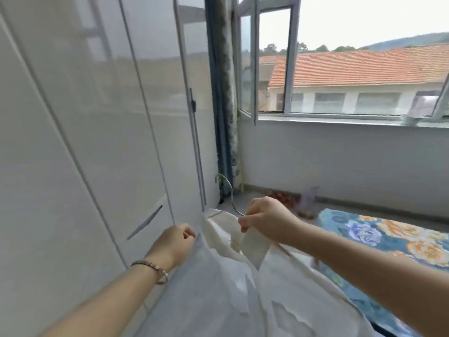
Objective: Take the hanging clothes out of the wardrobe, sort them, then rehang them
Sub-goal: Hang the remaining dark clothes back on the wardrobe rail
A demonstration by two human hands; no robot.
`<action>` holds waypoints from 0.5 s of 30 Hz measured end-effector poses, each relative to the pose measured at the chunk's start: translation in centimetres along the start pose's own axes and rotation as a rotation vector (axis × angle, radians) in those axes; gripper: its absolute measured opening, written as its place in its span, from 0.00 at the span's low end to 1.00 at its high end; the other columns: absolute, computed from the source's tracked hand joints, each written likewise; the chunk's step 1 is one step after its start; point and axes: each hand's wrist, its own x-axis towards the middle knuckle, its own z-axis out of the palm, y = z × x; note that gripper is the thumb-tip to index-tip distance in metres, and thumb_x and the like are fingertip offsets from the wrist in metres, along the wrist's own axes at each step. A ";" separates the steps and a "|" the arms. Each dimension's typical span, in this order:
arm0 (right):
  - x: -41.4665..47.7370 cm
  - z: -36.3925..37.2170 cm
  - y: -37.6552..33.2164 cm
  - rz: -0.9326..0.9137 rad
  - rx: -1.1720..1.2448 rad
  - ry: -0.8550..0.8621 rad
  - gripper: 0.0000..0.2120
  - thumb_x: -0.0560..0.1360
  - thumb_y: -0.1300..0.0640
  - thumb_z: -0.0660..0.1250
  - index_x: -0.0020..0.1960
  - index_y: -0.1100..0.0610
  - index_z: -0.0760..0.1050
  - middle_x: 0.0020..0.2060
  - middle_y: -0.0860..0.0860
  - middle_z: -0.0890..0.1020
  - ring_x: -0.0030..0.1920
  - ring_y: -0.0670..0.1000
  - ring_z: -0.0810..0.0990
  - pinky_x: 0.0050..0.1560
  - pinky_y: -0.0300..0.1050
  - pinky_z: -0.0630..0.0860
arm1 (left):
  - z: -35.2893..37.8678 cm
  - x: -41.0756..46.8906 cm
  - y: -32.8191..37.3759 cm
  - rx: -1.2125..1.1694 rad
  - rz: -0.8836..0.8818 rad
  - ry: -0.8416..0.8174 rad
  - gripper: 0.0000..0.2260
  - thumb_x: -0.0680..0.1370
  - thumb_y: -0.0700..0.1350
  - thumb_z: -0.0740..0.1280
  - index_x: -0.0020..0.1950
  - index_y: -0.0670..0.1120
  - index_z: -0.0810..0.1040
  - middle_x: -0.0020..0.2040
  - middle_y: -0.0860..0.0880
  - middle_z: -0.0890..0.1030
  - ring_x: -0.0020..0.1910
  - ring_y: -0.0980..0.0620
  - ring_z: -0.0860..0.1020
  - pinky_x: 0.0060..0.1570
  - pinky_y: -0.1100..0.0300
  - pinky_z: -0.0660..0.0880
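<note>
The left hand curls round the shoulder edge of a white shirt and the right hand pinches its collar beside the neck of a wire hanger, the garment held up between the wardrobe and the floral bed. Judging by this, one shirt is being seated on its hanger and is not yet rehung, the wardrobe doors being shut. The rail, any other clothes and the shirt's hem are out of sight
</note>
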 end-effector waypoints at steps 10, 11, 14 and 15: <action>0.7 9.4 -16.7 -0.345 0.326 -0.237 0.09 0.75 0.54 0.66 0.39 0.54 0.81 0.25 0.47 0.72 0.26 0.45 0.68 0.26 0.36 0.63 | -11.2 -13.5 -11.5 0.002 -0.417 0.284 0.08 0.76 0.41 0.58 0.43 0.46 0.76 0.43 0.47 0.81 0.46 0.46 0.80 0.49 0.53 0.76; 0.7 10.7 -18.4 -0.381 0.303 -0.246 0.10 0.76 0.53 0.65 0.38 0.54 0.80 0.25 0.47 0.71 0.26 0.45 0.68 0.27 0.37 0.62 | -12.3 -14.8 -12.6 0.011 -0.450 0.317 0.08 0.76 0.41 0.58 0.44 0.45 0.77 0.43 0.47 0.81 0.45 0.46 0.80 0.48 0.54 0.76; 0.6 14.4 -23.7 -0.487 0.243 -0.269 0.11 0.76 0.54 0.63 0.39 0.54 0.80 0.27 0.47 0.73 0.28 0.46 0.69 0.26 0.37 0.63 | -16.1 -18.5 -15.9 0.060 -0.525 0.410 0.08 0.77 0.41 0.59 0.45 0.44 0.77 0.43 0.48 0.81 0.45 0.48 0.79 0.49 0.55 0.75; 0.6 15.5 -25.5 -0.522 0.219 -0.273 0.11 0.76 0.54 0.62 0.38 0.54 0.79 0.28 0.48 0.75 0.29 0.47 0.71 0.28 0.38 0.64 | -17.4 -19.6 -17.1 0.073 -0.545 0.442 0.09 0.77 0.42 0.59 0.46 0.43 0.78 0.44 0.47 0.81 0.45 0.48 0.79 0.49 0.55 0.75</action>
